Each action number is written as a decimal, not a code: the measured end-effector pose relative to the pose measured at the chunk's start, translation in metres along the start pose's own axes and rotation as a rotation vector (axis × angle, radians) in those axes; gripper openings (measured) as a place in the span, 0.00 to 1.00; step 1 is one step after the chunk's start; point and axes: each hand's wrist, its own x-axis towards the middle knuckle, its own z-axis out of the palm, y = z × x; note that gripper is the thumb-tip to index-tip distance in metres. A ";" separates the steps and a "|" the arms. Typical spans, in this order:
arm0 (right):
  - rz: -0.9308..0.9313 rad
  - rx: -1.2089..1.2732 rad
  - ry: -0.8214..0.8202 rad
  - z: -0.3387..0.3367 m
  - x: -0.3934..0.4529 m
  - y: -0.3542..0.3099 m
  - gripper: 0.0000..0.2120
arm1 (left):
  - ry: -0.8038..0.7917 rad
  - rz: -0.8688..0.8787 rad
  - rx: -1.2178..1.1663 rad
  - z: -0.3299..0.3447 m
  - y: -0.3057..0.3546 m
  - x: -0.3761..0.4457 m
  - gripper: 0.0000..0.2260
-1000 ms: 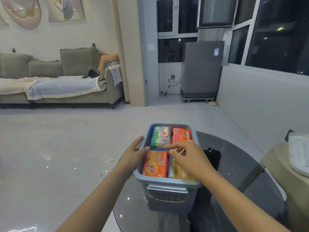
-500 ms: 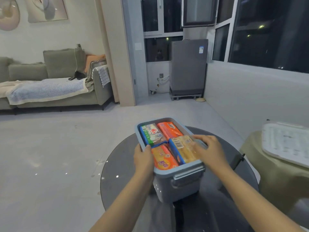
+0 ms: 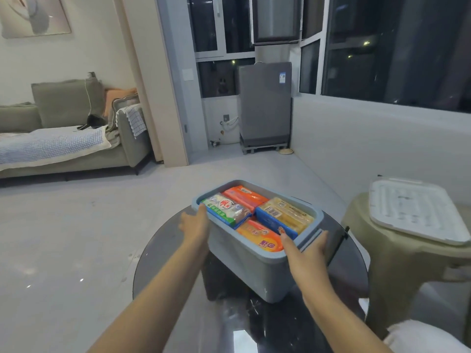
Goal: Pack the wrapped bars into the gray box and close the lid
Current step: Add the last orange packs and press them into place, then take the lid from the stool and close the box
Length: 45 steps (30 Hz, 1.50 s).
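**mod_tidy:** So where are we in the job? Going left to right: the left hand (image 3: 195,225) is flat and open, palm pressed to the far-left side of the gray box (image 3: 251,266), fingers up near the rim. The box sits between the two hands on the round dark glass table (image 3: 163,271). The right hand (image 3: 307,250) is curled over the near-right end, thumb on the rim, fingers wrapped round the latch handle there. I'd say it's gripping the box, not a bar.

**boxlurker:** Looks to me like packing is done. Four wrapped bars fill the top layer: a green-and-white bar (image 3: 225,208) right by the left hand's fingertips, an orange-red bar (image 3: 244,197) behind it, an orange bar (image 3: 260,236) just left of the right thumb, and a yellow bar with a blue edge (image 3: 285,217) just beyond that thumb. All lie flat and snug, touching each other.

**mod_tidy:** So the lid's next?

**boxlurker:** I think so. The white lid (image 3: 415,212) is well off to the right of the right hand, lying on a beige stool (image 3: 397,263). The right hand would have to let go, reach over, and bring it back while the left steadies the box.
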 end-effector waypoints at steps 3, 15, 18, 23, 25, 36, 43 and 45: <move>0.008 0.016 -0.025 0.003 0.000 -0.001 0.42 | -0.007 0.158 0.183 -0.003 0.017 0.023 0.28; -0.003 0.024 -0.033 -0.001 0.042 0.012 0.36 | -0.112 0.315 0.406 0.002 0.022 0.060 0.17; 0.002 0.081 -0.053 -0.004 0.064 0.010 0.34 | -0.146 0.278 0.302 -0.006 0.012 0.064 0.17; 0.050 0.213 -0.217 -0.010 0.109 0.001 0.31 | -0.181 0.165 -0.034 -0.014 -0.010 0.056 0.20; 0.105 0.298 -0.322 -0.012 0.128 -0.003 0.32 | -0.087 0.196 -0.074 -0.012 -0.021 0.046 0.17; 0.256 0.513 -0.446 0.002 0.176 -0.014 0.27 | 0.047 0.186 -0.204 0.005 -0.030 0.023 0.17; 0.268 0.505 -0.425 0.002 0.180 -0.013 0.33 | 0.043 0.159 -0.152 0.006 -0.020 0.024 0.19; 0.240 0.483 -0.397 0.000 0.178 -0.012 0.32 | 0.053 0.151 -0.129 0.005 -0.018 0.021 0.22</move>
